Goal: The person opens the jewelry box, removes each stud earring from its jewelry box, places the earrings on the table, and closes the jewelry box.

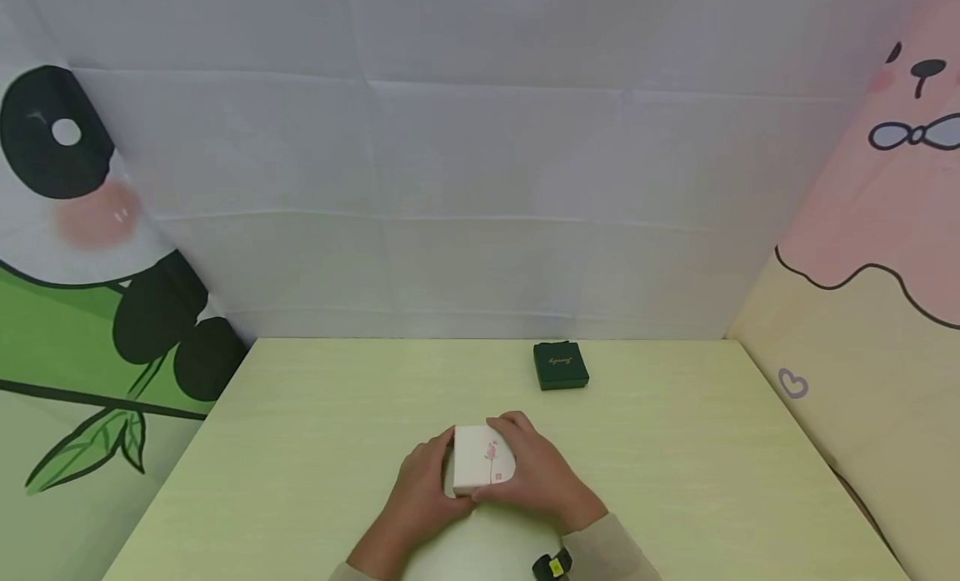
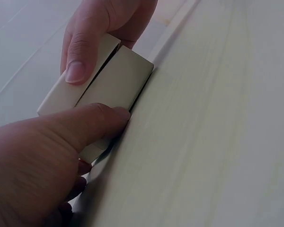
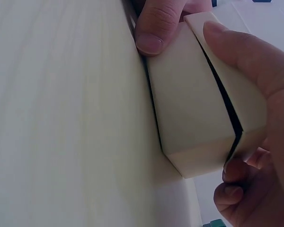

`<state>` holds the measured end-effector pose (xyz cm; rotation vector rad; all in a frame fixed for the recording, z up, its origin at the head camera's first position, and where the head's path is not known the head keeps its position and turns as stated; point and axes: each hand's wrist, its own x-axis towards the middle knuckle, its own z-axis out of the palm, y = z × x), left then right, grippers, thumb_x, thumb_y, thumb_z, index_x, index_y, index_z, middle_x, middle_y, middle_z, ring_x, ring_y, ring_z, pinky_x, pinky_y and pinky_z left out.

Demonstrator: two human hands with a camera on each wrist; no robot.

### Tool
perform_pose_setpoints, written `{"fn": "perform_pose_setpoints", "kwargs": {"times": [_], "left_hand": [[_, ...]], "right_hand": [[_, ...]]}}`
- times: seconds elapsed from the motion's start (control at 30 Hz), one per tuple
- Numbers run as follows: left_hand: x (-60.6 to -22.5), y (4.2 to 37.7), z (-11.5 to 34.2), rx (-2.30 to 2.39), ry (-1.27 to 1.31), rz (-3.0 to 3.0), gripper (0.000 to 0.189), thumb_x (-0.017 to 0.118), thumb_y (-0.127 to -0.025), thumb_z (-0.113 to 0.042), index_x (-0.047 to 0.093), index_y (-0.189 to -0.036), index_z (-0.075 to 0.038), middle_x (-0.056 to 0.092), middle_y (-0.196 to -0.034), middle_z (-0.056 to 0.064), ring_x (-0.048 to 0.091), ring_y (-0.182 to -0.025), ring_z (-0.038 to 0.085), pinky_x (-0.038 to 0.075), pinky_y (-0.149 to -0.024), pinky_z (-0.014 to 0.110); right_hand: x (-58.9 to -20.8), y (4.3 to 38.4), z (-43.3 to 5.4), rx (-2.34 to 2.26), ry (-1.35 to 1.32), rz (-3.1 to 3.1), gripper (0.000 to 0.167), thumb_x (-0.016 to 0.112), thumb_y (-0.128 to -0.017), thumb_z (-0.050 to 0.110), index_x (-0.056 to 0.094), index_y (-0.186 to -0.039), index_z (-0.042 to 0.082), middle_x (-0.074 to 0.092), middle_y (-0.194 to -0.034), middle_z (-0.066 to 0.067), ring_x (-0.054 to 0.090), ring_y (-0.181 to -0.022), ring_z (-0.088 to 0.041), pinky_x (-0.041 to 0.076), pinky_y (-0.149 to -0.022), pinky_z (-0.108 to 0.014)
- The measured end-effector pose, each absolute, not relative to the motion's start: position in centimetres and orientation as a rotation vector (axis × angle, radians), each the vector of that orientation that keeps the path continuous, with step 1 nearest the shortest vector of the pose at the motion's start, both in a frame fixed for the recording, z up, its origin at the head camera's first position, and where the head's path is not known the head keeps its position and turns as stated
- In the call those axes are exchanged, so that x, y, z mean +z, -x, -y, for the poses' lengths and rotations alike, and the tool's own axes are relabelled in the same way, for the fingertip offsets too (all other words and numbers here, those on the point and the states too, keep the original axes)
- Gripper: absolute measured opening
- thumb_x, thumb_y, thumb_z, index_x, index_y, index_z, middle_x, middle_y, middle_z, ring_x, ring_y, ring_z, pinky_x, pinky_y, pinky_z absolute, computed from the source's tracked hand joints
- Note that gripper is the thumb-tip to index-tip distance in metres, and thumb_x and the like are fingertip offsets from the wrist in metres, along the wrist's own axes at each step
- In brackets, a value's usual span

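A small white cardboard box (image 1: 471, 460) with a pink flower printed on top sits on the table between both hands. Its lid (image 3: 246, 104) stands slightly raised and tilted, leaving a dark gap above the base (image 3: 189, 104). My left hand (image 1: 423, 489) grips the base from the left, thumb on the near side, with its other fingers partly hidden. From the right, my right hand (image 1: 543, 477) holds the lid, its thumb on the near side and fingers at the far side. What lies inside the box is hidden.
A dark green square box (image 1: 561, 366) with gold lettering lies near the back of the pale table (image 1: 337, 398), beyond the hands. A white cloth backdrop (image 1: 480, 164) rises at the rear edge. Cartoon-printed panels stand at left and right.
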<state>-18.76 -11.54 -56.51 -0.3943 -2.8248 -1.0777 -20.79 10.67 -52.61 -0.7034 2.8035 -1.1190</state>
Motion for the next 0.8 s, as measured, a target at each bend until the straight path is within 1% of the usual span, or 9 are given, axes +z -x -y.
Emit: {"fn": "perform_pose_setpoints", "kwargs": {"times": [0.17, 0.4, 0.63, 0.8], "left_hand": [[-56.5, 18.7, 11.5, -1.083, 0.389, 2.837, 0.102, 0.092, -0.072, -0.04, 0.041, -0.154, -0.007, 0.058, -0.139, 0.007, 0.053, -0.115, 0.023, 0.043, -0.101, 0.052], [-56.3, 18.7, 11.4, -1.077, 0.377, 2.85, 0.102, 0.091, -0.072, -0.048, 0.043, -0.154, -0.01, 0.059, -0.136, 0.004, 0.053, -0.114, 0.021, 0.043, -0.099, 0.05], [-56.1, 18.7, 11.4, -1.106, 0.391, 2.853, 0.098, 0.092, -0.07, -0.038, 0.045, -0.152, -0.012, 0.058, -0.137, 0.003, 0.052, -0.12, 0.024, 0.041, -0.102, 0.052], [-56.0, 18.7, 11.3, -1.107, 0.381, 2.855, 0.096, 0.092, -0.069, -0.036, 0.046, -0.15, -0.011, 0.058, -0.138, 0.005, 0.052, -0.123, 0.026, 0.04, -0.105, 0.053]], "right_hand": [[-52.5, 20.8, -10.7, -1.137, 0.702, -2.802, 0.101, 0.089, -0.069, 0.061, 0.05, -0.151, 0.015, 0.046, -0.141, 0.005, 0.054, -0.107, -0.012, 0.049, -0.091, -0.036], [-52.4, 20.8, -10.9, -1.126, 0.669, -2.805, 0.104, 0.088, -0.068, 0.063, 0.049, -0.153, 0.018, 0.045, -0.144, 0.008, 0.054, -0.11, -0.011, 0.049, -0.092, -0.036], [-52.0, 20.9, -11.3, -1.135, 0.655, -2.823, 0.103, 0.089, -0.068, 0.062, 0.049, -0.152, 0.017, 0.045, -0.144, 0.006, 0.054, -0.109, -0.013, 0.049, -0.091, -0.037], [-51.8, 21.1, -11.7, -1.121, 0.663, -2.836, 0.103, 0.089, -0.069, 0.062, 0.049, -0.152, 0.018, 0.045, -0.144, 0.005, 0.054, -0.109, -0.013, 0.049, -0.091, -0.038]]}}
